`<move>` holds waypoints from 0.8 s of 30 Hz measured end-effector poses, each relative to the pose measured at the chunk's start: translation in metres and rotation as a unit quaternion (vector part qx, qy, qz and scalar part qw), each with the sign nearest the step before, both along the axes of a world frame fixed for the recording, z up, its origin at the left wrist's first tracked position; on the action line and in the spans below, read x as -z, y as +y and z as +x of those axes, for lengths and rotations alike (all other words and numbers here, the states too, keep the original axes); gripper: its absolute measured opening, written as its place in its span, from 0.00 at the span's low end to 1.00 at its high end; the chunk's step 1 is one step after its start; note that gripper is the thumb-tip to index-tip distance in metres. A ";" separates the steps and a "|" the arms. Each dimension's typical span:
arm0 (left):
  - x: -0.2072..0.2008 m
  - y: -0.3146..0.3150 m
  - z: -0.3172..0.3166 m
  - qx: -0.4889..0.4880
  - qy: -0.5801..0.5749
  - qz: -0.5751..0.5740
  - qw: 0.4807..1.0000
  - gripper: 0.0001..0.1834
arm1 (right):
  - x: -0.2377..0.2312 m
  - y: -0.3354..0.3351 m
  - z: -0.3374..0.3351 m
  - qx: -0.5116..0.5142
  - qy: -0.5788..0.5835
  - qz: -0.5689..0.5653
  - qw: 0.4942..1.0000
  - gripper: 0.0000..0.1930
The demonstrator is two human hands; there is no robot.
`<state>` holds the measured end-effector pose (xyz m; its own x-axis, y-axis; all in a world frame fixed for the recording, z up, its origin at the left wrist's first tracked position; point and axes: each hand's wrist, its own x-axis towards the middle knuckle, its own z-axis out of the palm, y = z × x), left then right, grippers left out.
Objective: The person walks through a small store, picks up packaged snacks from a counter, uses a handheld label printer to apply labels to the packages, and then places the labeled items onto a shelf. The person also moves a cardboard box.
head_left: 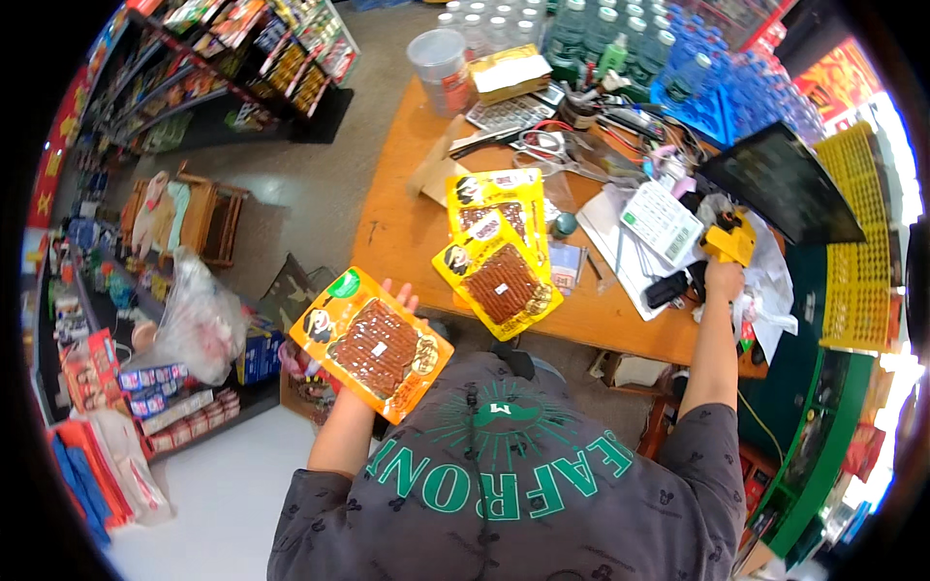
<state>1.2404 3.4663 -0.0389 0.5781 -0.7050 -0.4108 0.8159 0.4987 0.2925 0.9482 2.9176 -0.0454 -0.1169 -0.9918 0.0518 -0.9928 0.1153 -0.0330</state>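
The wooden bench (386, 218) was the largest thing about the hands, with a dark monitor (783, 184) standing at its right end. Next in size came the flat snack packets: an orange packet (364, 339) lay tilted across the left hand, clear of the bench's near left edge, while a front yellow packet (499, 281) partly covered a rear yellow packet (494, 208) on the wood. The orange packet looked light, its sealed border fairly stiff and its clear window glossy, so it was probably a little slippery; the ridged brown food inside seemed firm but liable to crease or crack if bent. The broad printed margin looked the best place to pinch, with a flat palm beneath for support. The two hands were well apart. Fingers of the left hand (403, 295) showed past the packet's upper edge, but the palm and thumb were hidden, so one could not tell how firmly it was clamped. The right hand (724, 281) appeared closed on a yellow handheld labeller (728, 244) over the bench's cluttered right side; that looked rigid and easy to carry, best held by its handle. Smallest was the white sticker (379, 349) on the orange packet's window.
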 end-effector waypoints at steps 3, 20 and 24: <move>0.007 0.013 -0.015 -0.012 0.002 -0.003 1.000 0.29 | -0.016 0.017 0.021 0.002 -0.006 -0.043 0.999 0.35; 0.037 -0.023 0.008 -0.010 0.078 0.001 0.997 0.32 | 0.038 0.253 0.201 -0.447 -0.234 0.216 0.836 0.19; 0.033 0.001 0.011 -0.034 0.075 -0.028 0.996 0.35 | 0.057 0.242 0.209 -0.377 -0.267 0.272 0.844 0.13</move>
